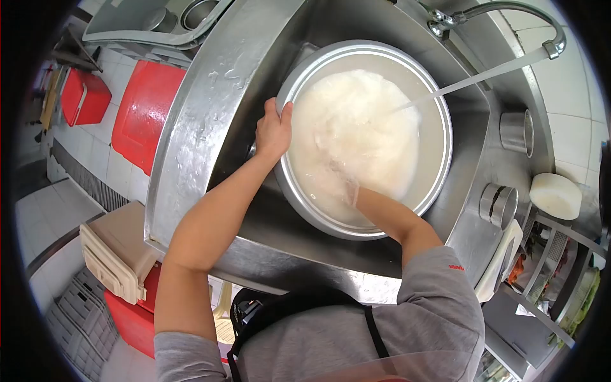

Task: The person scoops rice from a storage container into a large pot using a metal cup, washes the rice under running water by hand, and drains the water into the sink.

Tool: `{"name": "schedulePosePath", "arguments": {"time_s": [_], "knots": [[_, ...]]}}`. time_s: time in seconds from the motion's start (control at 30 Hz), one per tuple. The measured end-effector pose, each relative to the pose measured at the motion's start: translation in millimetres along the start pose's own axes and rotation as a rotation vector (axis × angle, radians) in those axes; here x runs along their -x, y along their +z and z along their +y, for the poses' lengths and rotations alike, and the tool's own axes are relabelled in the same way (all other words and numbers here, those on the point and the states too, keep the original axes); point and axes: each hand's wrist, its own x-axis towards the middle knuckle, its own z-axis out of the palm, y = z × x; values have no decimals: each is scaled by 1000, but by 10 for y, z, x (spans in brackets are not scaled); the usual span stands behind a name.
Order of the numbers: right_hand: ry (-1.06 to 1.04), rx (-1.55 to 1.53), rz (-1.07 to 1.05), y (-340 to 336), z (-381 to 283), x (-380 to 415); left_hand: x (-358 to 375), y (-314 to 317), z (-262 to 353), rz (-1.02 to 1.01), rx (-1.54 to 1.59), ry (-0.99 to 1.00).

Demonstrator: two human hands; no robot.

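Observation:
A large round metal pot [443,121] sits in the steel sink [305,261], filled with milky water [363,121] that hides whatever lies beneath. My left hand [273,132] grips the pot's rim on its left side, thumb and fingers closed over the edge. Down in the cloudy water near the front of the pot is my right hand [347,181]; its fingers are hidden by the liquid. From the curved faucet [555,48] at the upper right, a stream of water [477,77] runs into the pot.
Two metal cups [517,134] [498,205] stand on the sink's right ledge, with a white round container [555,196] beyond them. A red cooler lid [147,111] and a beige-lidded bin [118,245] are on the left. Metal shelving [541,305] holds food at the lower right.

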Motion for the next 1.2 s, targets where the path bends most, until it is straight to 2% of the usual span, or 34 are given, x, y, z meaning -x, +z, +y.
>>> {"name": "schedulePosePath", "arguments": {"time_s": [0.17,0.37,0.53,0.8,0.87,0.93,1.0,1.07,1.13,1.2], "knots": [[20,182,-27,-226,74,-573,-15,23,-37,11,-10,19],[130,169,51,-863,619,-1119,-29,0,-21,21,19,90],[266,166,117,-1288,1192,-863,-37,-4,-4,24,77,129],[444,254,259,-1450,1688,-116,-12,8,-12,33,126,108],[539,135,118,-1443,1590,255,-3,37,-35,89,105,127],[581,15,-171,-1381,1450,497,-7,67,-71,89,85,104],[553,-437,-47,-684,1928,579,8,54,-51,87,62,83],[609,-831,-63,-637,1445,794,28,27,-16,50,50,27],[815,-989,-120,-941,550,942,72,5,26,36,60,7],[760,-1186,-237,-798,309,911,73,-13,52,31,63,-11]]}}
